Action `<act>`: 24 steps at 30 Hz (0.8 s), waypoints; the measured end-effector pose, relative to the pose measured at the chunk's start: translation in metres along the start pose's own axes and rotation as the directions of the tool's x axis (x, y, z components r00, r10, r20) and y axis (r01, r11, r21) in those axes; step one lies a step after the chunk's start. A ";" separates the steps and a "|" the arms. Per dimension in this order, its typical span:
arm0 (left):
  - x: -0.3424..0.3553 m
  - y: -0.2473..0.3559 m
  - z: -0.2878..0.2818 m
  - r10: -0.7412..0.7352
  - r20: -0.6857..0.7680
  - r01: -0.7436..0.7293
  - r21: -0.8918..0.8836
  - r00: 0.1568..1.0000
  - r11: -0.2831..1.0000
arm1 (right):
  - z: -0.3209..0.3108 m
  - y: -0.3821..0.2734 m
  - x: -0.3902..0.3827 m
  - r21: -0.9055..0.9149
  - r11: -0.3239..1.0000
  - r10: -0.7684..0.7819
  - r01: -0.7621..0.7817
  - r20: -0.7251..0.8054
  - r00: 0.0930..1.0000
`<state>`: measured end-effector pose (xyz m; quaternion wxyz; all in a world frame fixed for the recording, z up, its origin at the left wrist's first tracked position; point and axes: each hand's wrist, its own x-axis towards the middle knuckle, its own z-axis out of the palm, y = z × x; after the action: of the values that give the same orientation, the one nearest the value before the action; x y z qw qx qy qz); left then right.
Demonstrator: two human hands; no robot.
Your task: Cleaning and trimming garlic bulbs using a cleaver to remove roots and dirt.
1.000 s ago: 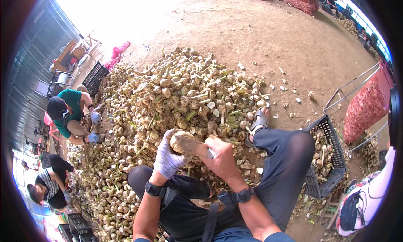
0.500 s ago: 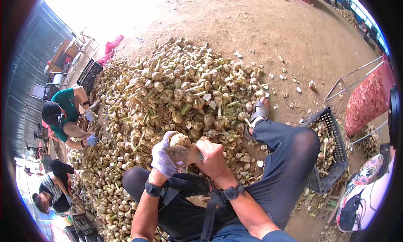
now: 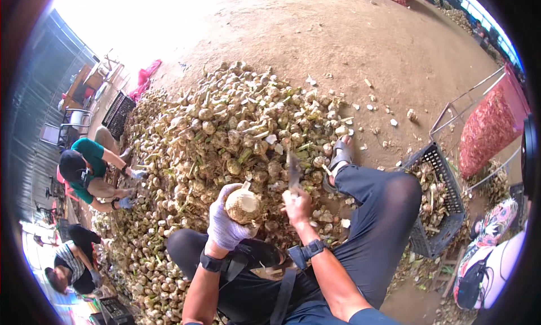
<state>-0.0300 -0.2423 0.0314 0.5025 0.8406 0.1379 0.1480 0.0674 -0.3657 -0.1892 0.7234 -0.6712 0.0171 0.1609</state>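
Note:
My left hand [image 3: 221,226], in a pale knitted glove, is wrapped around a large round bulb [image 3: 239,208]. The bulb has rough tan skin, a pale flat cut face and a short stub at its top. My bare right hand [image 3: 297,206] is closed on the handle of a knife [image 3: 293,172]. Its dark blade points away from me, apart from the bulb. Both hands are above the near side of a big heap of similar bulbs [image 3: 225,128], many with stalks.
A black crate [image 3: 442,235] with bulbs or trimmings stands right of my knee. Beyond it is a full red mesh sack [image 3: 487,128] by a metal frame. Two people [image 3: 84,170] work left of the heap. Another person's patterned sleeve or leg [image 3: 490,229] shows at right.
My right hand has drawn the knife away from the bulb to the right, and its blade has swung to point forward. My left hand has turned the bulb, showing its pale cut face.

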 end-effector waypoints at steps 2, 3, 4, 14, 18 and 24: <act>-0.005 -0.009 -0.003 -0.086 -0.003 0.085 -0.070 0.996 0.994 | 0.019 -0.030 -0.007 0.065 0.997 -0.049 0.042 0.117 0.992; -0.006 -0.008 -0.002 -0.107 -0.015 0.103 -0.180 0.994 0.978 | 0.025 -0.038 -0.012 0.119 0.992 -0.054 0.034 0.166 0.985; -0.004 -0.008 0.000 -0.124 -0.024 0.112 -0.293 0.992 0.950 | 0.030 -0.044 -0.022 0.307 0.940 0.086 -0.151 0.213 0.973; 0.001 -0.019 -0.020 0.099 -0.176 -0.152 -0.322 0.979 0.934 | 0.040 -0.115 -0.051 0.514 0.686 0.142 -0.515 0.599 0.788; 0.006 -0.010 -0.034 0.357 -0.106 -0.270 0.468 0.928 0.842 | 0.037 -0.105 -0.037 0.476 0.802 0.147 -0.361 0.428 0.892; -0.002 -0.026 -0.036 0.213 -0.040 -0.147 0.596 0.976 0.789 | 0.031 -0.118 -0.033 0.413 0.904 -0.050 -0.111 0.359 0.932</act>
<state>-0.0479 -0.2019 0.0240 0.1925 0.9550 0.1226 0.1892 0.0600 -0.3478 -0.0642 0.8406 -0.4552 -0.0704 0.2851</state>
